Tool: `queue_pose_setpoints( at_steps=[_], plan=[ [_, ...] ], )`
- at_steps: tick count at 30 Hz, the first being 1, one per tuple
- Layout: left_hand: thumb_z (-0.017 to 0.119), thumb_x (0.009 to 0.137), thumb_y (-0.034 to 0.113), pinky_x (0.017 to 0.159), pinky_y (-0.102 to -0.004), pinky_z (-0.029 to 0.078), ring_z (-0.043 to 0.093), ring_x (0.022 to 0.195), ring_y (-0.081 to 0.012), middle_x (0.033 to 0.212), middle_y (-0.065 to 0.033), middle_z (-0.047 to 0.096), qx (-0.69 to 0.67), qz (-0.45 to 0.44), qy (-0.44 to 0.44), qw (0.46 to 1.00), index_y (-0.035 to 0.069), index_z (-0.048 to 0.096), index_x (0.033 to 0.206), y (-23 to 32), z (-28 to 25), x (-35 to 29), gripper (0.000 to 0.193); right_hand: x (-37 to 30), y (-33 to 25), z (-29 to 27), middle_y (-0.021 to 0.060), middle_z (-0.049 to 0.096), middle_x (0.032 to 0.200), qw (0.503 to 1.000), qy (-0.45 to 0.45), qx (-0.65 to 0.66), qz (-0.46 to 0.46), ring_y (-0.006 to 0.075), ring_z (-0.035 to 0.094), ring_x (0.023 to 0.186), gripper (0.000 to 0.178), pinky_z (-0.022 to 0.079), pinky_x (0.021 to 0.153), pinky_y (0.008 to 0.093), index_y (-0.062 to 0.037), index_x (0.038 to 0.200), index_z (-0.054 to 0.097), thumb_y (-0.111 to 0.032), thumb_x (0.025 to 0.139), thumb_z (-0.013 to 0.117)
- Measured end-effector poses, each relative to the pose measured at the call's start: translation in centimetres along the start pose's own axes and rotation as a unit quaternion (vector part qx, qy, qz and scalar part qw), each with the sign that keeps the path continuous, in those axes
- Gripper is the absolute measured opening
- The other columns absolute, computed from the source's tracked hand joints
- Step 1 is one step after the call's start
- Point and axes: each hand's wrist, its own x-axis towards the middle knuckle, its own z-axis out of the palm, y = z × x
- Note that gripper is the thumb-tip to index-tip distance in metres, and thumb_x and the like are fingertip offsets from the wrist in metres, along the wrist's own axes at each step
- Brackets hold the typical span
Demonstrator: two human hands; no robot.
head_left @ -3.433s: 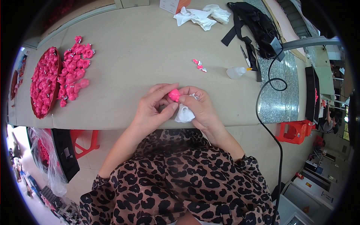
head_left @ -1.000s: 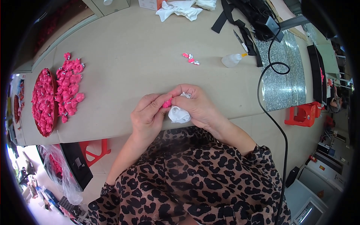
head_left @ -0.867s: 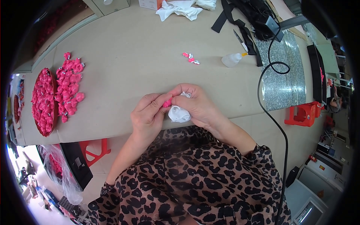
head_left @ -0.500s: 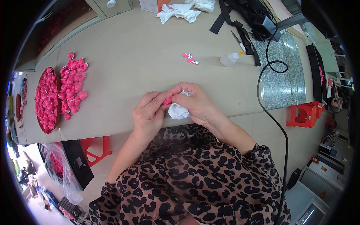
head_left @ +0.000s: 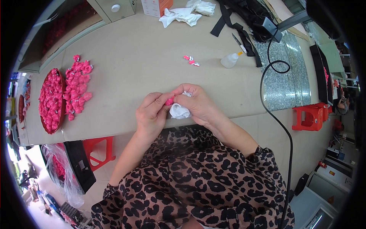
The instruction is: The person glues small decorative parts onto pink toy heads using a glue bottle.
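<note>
Close to the table's front edge, my left hand (head_left: 150, 110) pinches a small pink plastic piece (head_left: 169, 101) between thumb and fingers. My right hand (head_left: 196, 102) is closed on a crumpled white cloth (head_left: 180, 111), its thumb and fingertips meeting the same pink piece. Most of that piece is hidden by the fingers. Farther off on the table lie a few small pink-and-white pieces (head_left: 191, 61). On the left, a heap of similar pink pieces (head_left: 79, 86) lies beside a reddish oval tray (head_left: 62, 124) full of more.
A small squeeze bottle with a yellow tip (head_left: 230, 60) and a knife (head_left: 239, 43) lie at the right. Black straps (head_left: 228, 19), white cloths (head_left: 180, 16) and a box (head_left: 152, 7) are at the back. A black cable (head_left: 275, 118) hangs down on the right, past a red stool (head_left: 308, 117).
The whole view has shifted slightly. Both hands stay together around the pink piece and the cloth, with barely any change in grip.
</note>
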Motion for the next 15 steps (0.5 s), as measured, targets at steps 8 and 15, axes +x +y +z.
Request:
queue_pose_setpoints(
  at_steps=[8,15],
  plan=[
    [0.059,0.065,-0.009,0.058,-0.0250,0.045,0.055,0.069,-0.0185,0.080,-0.0093,0.055,-0.003,0.008,0.002,1.000,0.004,0.062,0.091,0.01,0.13,0.11,0.029,-0.07,-0.07,0.00,0.0075,0.057,0.078,1.000,0.002,-0.005,-0.002,0.0095,0.055,0.067,0.009,0.046,0.058,0.0210,0.0017,0.083,0.052,0.001,0.075,0.054],
    [0.059,0.064,-0.010,0.057,-0.0241,0.045,0.055,0.068,-0.0169,0.080,-0.0087,0.055,-0.024,-0.017,0.008,1.000,0.005,0.062,0.092,-0.10,0.07,0.20,0.031,-0.10,0.05,-0.16,0.0078,0.057,0.079,1.000,-0.007,0.023,-0.010,0.0099,0.056,0.067,0.010,0.047,0.059,0.0214,0.0026,0.086,0.052,0.000,0.076,0.053]
  ],
)
